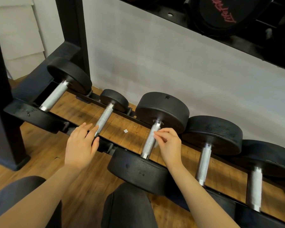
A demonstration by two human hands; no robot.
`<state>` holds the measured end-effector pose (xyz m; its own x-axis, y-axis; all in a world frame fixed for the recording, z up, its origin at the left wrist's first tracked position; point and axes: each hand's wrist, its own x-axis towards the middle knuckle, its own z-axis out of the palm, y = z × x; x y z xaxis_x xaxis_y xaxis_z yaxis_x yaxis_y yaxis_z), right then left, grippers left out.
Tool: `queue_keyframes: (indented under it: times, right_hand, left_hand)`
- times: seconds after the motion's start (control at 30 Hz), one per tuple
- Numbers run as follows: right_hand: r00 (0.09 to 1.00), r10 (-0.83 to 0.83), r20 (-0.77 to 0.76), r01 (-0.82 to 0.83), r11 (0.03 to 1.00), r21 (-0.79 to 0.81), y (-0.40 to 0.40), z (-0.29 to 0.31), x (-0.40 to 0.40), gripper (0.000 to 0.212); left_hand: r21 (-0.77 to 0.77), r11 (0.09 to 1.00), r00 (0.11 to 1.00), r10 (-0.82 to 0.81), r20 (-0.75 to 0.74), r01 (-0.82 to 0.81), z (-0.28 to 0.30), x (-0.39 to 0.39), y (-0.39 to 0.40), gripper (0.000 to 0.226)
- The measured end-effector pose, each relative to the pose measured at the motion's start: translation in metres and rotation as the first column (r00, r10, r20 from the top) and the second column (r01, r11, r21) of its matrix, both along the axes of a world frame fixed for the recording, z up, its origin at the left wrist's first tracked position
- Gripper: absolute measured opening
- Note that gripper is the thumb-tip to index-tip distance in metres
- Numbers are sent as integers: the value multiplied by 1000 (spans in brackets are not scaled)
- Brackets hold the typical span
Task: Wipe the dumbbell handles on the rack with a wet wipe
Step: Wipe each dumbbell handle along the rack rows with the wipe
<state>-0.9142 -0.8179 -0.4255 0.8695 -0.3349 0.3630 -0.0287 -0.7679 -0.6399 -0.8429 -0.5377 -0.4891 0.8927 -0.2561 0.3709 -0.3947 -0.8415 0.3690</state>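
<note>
Dumbbells are seen from the head camera, lined up along the lower tier of a black rack (39, 116), their knurled metal handles spanning the gap between its two rails above a wooden floor (122, 129). The right hand (169, 145) is held at the middle dumbbell's handle (150, 140) — its thumb and fingers (158, 133) are curled and pinch a small, pale wet wipe (155, 143) against the right side of the metal. Only an edge of the wipe is visible beside the fingers. The left hand (80, 143) is laid flat with straight, relaxed fingers (93, 131) on the front rail, beside the near end of the small dumbbell's handle (104, 119); whether the fingertips touch that handle cannot be told. Two further handles to the right (204, 163) (254, 189) appear whitish — wrapped or coated, which cannot be told. A small white scrap (125, 131) lies on the floor between the small and middle dumbbells. Dark-clad knees are visible at the bottom edge
</note>
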Motion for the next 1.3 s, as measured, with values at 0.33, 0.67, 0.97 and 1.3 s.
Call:
queue_keyframes:
  times: [0.33, 0.67, 0.97, 1.3]
  right_hand:
    - [996, 89, -7, -89, 990, -107, -2, 0, 0, 18]
    - [934, 349, -80, -337, 782, -524, -16, 13, 8, 16]
    - [836, 520, -177, -505, 602, -619, -28, 8, 15, 25]
    - [856, 502, -122, -465, 646, -605, -28, 2, 15, 31]
  left_hand:
    - [-5, 1000, 1000, 2, 6, -2, 0, -1, -1, 52]
    - [-18, 1000, 1000, -2, 27, 3, -5, 2, 0, 51]
    - [0, 1000, 1000, -5, 29, 5, -7, 3, 1, 51]
    - [12, 1000, 1000, -10, 19, 9, -4, 2, 1, 51]
